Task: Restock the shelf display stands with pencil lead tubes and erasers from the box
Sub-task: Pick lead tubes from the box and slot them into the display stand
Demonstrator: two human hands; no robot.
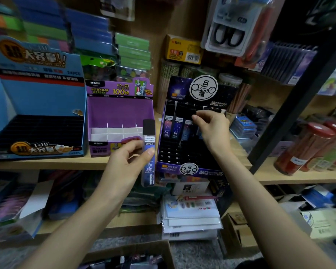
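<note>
Pencil lead tubes fill a dark, star-printed cardboard display stand.
Left hand grips a clear, black-capped tube upright as spare; right hand pinches another into its slot.

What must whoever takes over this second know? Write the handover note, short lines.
Left hand: grips a lead tube upright, between the two stands.
Right hand: pinches another tube at the back row of the dark stand.
Done: three tubes stand in that back row.
Left: seat both held tubes. The dark stand's front rows are too dark to judge. The purple stand shows mostly bare dividers. More stock lies in the box below.
</note>
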